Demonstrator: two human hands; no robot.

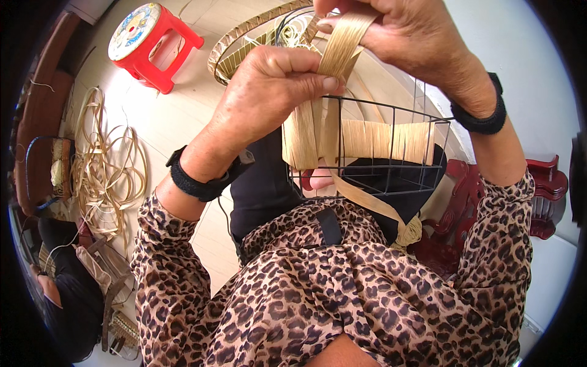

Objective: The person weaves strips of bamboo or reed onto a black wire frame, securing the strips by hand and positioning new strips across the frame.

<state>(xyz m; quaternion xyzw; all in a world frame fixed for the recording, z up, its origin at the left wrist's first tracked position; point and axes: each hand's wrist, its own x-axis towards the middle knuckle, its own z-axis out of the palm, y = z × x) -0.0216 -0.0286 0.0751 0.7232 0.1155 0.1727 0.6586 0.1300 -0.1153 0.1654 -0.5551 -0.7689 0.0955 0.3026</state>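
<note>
Bright, even daylight fills the room — the pale floor (183,116) and the wall (513,55) at upper right look nearly washed out. Shadows are soft and short. The middle is sharp; toward the rim straight lines bow, detail smears, and the corners go black.

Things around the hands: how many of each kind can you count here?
Wire basket frame: 1
Straw strip held in both hands: 1
Red stool: 1
Pile of loose strips on the floor: 1
Woven hoop behind the frame: 1
Black wristbands: 2
Hands, left hand and right hand: 2
Total: 9
</note>
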